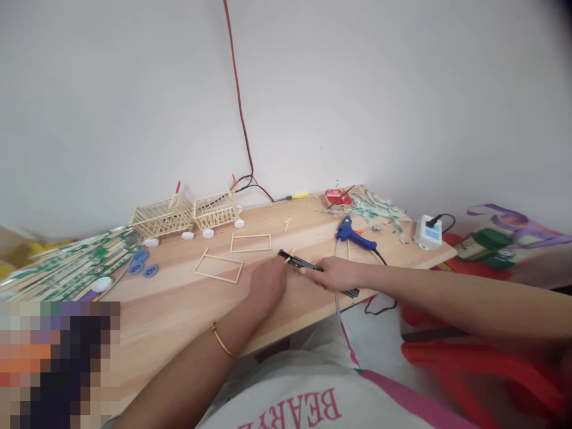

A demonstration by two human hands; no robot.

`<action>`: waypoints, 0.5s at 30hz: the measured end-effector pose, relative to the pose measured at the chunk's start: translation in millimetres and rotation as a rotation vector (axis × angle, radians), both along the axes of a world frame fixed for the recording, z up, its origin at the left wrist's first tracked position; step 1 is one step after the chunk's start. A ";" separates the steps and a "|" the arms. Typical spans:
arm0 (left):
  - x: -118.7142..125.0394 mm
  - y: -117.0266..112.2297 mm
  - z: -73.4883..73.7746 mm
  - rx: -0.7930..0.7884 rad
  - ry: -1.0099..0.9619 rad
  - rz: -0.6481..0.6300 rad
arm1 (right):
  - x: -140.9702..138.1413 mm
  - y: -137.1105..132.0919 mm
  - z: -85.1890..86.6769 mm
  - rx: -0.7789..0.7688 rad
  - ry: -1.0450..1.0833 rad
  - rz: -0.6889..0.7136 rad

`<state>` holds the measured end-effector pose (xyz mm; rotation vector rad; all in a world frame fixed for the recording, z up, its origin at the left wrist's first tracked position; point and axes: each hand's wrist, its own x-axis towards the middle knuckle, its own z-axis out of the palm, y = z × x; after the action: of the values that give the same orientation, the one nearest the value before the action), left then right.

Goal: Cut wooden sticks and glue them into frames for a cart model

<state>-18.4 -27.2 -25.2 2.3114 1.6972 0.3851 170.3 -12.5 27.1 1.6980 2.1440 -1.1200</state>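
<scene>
My right hand [333, 273] is closed round a long black hand tool [301, 262], which lies low over the table and looks like pliers or a cutter. Its tip points left, and its handle ends stick out below my palm. Right beside the tip, my left hand [269, 281] is closed with its fingers turned down. A short thin wooden stick [289, 259] shows at the tool's jaws, by the left fingertips, which are mostly hidden. Left of my hands lie two thin stick frames, one nearer [218, 269] and one farther [250, 242].
Two stick-built carts [163, 220] with white wheels stand at the back left. Blue caps [143, 262] and wrapped chopsticks [67, 268] lie left. A blue glue gun [355, 234], torn wrappers [378, 207], a red container [338, 196] and a white power socket [428, 232] are right.
</scene>
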 end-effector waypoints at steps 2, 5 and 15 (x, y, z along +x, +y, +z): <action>-0.1 -1.0 0.7 0.000 0.004 0.002 | -0.4 -1.4 0.3 0.040 0.013 0.006; 0.7 -1.4 1.6 -0.008 0.014 0.010 | -0.5 -1.6 0.0 0.037 0.029 0.020; 2.1 3.3 -0.2 -0.029 0.027 0.003 | -2.7 5.7 -2.5 0.069 -0.052 0.041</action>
<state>-16.3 -23.9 -25.5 2.3036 1.7079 0.3291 167.6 -6.7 24.5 1.6842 2.1997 -0.9912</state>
